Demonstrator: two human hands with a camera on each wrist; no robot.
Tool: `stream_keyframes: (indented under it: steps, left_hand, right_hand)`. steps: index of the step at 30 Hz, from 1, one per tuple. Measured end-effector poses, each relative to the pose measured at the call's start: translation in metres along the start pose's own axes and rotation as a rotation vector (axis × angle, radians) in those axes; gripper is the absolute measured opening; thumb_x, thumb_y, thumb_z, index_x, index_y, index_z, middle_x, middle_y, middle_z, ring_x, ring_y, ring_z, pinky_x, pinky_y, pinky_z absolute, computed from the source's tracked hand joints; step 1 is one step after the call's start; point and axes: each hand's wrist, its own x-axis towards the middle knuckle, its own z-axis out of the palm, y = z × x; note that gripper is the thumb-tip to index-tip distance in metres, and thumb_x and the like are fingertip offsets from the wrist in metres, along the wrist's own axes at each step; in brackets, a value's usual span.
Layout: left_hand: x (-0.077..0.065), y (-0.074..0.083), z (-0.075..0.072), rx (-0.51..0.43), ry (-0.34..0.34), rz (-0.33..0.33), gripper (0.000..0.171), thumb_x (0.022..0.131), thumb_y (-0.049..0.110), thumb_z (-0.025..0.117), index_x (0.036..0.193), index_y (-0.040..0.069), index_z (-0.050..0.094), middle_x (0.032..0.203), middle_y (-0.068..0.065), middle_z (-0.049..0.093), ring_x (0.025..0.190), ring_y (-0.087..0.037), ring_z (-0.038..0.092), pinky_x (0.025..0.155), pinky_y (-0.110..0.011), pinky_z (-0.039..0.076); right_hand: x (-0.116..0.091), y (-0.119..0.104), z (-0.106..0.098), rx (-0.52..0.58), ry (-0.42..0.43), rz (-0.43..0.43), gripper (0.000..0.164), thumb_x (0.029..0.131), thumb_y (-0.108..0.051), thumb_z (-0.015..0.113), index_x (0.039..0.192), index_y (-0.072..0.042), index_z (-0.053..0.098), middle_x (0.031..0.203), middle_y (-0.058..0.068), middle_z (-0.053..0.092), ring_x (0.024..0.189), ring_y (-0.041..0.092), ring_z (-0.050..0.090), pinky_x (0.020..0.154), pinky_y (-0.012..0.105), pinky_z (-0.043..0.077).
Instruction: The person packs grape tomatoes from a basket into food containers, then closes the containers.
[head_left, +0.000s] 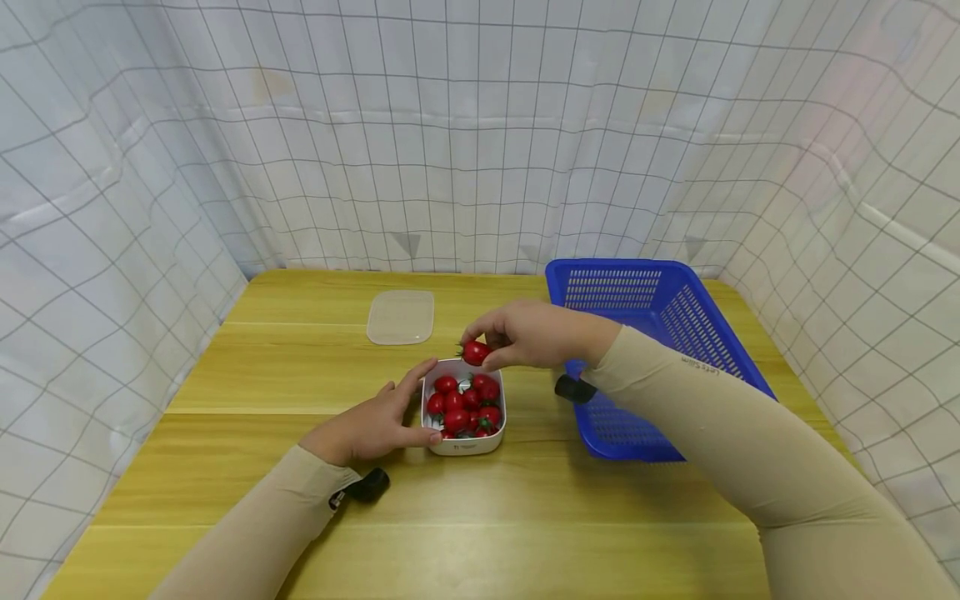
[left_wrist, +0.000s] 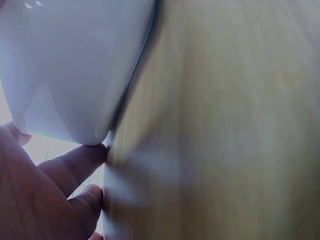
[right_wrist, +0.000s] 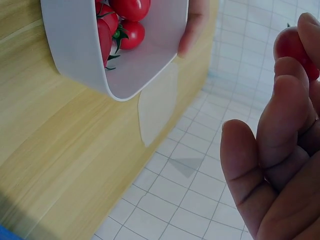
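A white square container [head_left: 467, 447] stands on the table and holds several red cherry tomatoes [head_left: 455, 419], some with green calyxes. My left hand [head_left: 372, 427] holds the container from its left side, thumb at the front corner and index finger at the back corner. In the left wrist view, fingers [left_wrist: 82, 162] touch the container's smooth wall. Just above the container's back right corner, my right hand [head_left: 536, 335] pinches one cherry tomato [head_left: 475, 352] between thumb and fingers. That tomato [right_wrist: 290, 46] is partly covered by the fingertips in the right wrist view.
A large blue plastic basket [head_left: 622, 265] with slotted walls stands on the right, under my right forearm. Behind the container lies a flat, translucent lid [head_left: 401, 317]. The wooden table [head_left: 262, 375] ends at a white gridded curtain [head_left: 465, 150].
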Motion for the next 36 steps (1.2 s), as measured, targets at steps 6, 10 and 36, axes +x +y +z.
stream_keyframes:
  steps: [6, 10, 36]
  left_hand:
    - [0.0, 0.0, 0.0, 0.0, 0.0, 0.001, 0.107, 0.091, 0.062, 0.072, 0.169, 0.038, 0.003, 0.177, -0.013, 0.015, 0.155, -0.064, 0.003, 0.116, -0.085, 0.018]
    - [0.0, 0.0, 0.0, 0.002, -0.004, 0.005, 0.107, 0.092, 0.062, 0.071, 0.169, 0.037, 0.002, 0.177, -0.013, 0.015, 0.155, -0.064, 0.004, 0.115, -0.085, 0.019]
    - [0.0, 0.003, 0.001, 0.04, 0.019, 0.021, 0.108, 0.092, 0.061, 0.072, 0.17, 0.033, 0.003, 0.175, -0.013, 0.02, 0.156, -0.056, 0.022, 0.116, -0.076, 0.032]
  right_hand:
    - [0.001, -0.003, 0.002, -0.005, 0.008, -0.005, 0.04, 0.099, -0.023, 0.075, 0.138, -0.015, 0.068, 0.08, -0.005, 0.065, 0.068, 0.01, 0.054, 0.063, 0.026, 0.046]
    - [0.001, -0.003, 0.003, 0.001, 0.006, -0.006, 0.045, 0.1, -0.025, 0.075, 0.143, -0.014, 0.065, 0.081, -0.005, 0.066, 0.067, 0.009, 0.054, 0.062, 0.025, 0.046]
    - [-0.081, 0.138, -0.007, 0.037, 0.071, 0.305, 0.032, 0.097, -0.015, 0.075, 0.129, -0.011, 0.074, 0.092, 0.0, 0.071, 0.085, 0.015, 0.062, 0.08, 0.034, 0.052]
